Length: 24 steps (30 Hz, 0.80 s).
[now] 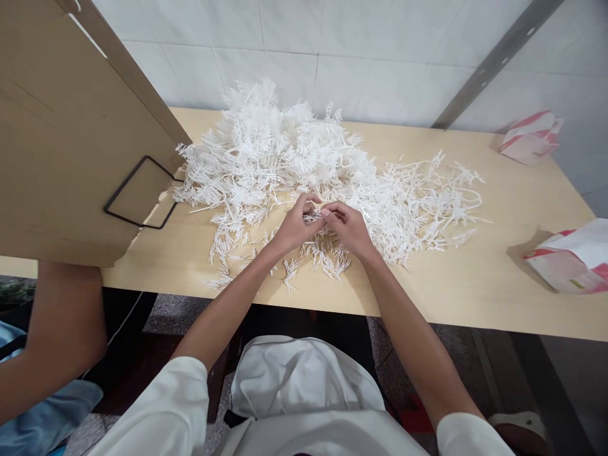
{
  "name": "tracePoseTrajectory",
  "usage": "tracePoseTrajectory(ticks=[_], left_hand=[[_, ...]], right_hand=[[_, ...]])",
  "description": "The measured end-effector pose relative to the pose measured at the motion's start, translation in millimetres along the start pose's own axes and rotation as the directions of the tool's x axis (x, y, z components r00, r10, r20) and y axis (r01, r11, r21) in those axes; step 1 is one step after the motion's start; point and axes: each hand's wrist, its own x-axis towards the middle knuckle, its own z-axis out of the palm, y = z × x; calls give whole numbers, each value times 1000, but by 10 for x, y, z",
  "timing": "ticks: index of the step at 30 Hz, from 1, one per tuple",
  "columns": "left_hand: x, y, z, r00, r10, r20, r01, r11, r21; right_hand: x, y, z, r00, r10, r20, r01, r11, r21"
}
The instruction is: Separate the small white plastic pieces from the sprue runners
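Note:
A big heap of white, branching plastic-looking sprigs (285,145) spreads over the table, piled highest toward the wall. At the heap's front edge my left hand (301,223) curls around a small white sprig piece (312,217), thumb and fingers bent about it. My right hand (344,225) meets it from the other side, with thumb and forefinger pinched at the same piece. The exact grip of the fingertips is partly hidden. Loose sprigs (292,269) lie on the wood just below my hands.
A cardboard panel (71,139) stands at the left, with a black wire frame (142,193) by its lower edge. Two red-and-white paper bags (531,138) sit on the table (475,285) at the right. Another person's arm (71,316) shows at lower left. A tiled wall (380,69) closes the back.

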Motion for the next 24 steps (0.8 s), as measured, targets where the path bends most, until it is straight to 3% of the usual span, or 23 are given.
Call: tracePoseTrajectory(ticks=[4, 6, 13, 17, 20, 24], left_hand=[[23, 24, -21, 1000, -8, 16, 7, 1000, 21], [23, 56, -36, 999, -16, 29, 16, 1000, -3], [-7, 87, -52, 997, -58, 54, 57, 998, 16], [-13, 101, -69, 987, -49, 156, 69, 990, -127], [-10, 114, -62, 987, -45, 153, 74, 979, -189], [-1, 98, -40, 995, -62, 72, 70, 991, -111]], right_hand=[[21, 55, -10, 989, -104, -101, 94, 991, -99], [18, 67, -11, 989, -92, -112, 85, 994, -69], [-8, 43, -21, 997, 24, 77, -31, 996, 86], [7, 43, -53, 986, 71, 149, -109, 958, 266], [12, 57, -55, 987, 86, 138, -128, 937, 326], [0, 55, -33, 989, 104, 107, -131, 950, 283]])
